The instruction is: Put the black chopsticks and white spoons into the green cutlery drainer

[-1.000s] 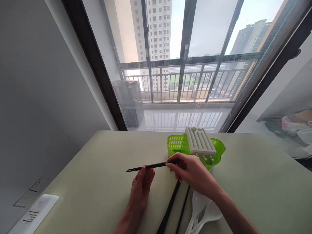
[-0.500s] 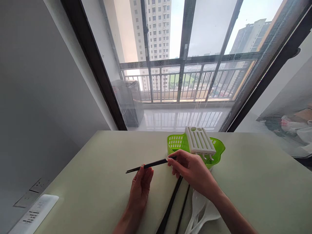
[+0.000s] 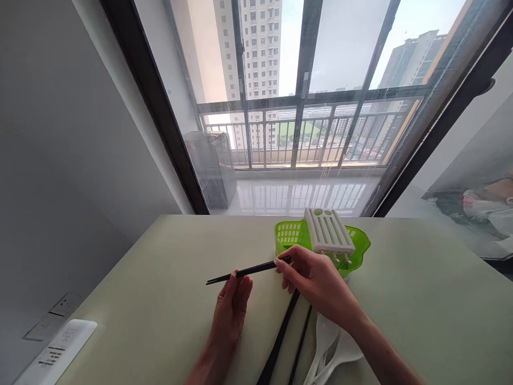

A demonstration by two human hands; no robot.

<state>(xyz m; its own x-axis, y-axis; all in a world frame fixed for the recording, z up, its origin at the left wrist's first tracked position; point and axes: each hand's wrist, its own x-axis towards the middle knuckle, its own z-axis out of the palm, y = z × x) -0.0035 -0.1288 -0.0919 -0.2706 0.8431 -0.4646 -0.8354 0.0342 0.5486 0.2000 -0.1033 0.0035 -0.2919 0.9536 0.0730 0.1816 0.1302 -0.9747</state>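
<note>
A pair of black chopsticks (image 3: pixel 256 268) is held level above the pale green table (image 3: pixel 160 289), tips pointing left. My right hand (image 3: pixel 316 280) pinches their thick end. My left hand (image 3: pixel 232 307) has its fingertips on the shafts near the middle. Just behind my right hand stands a green slotted utensil holder (image 3: pixel 290 235) with a white slotted insert (image 3: pixel 328 231) tilted on top of it.
Two long black utensils (image 3: pixel 280 337) and white plastic spoons (image 3: pixel 332 347) lie on the table near the front edge, under my right forearm. A white remote (image 3: pixel 56 353) rests at the front left corner. A large window stands behind the table's far edge.
The thick end of the chopsticks has risen slightly with my right hand. My left hand has barely moved.
</note>
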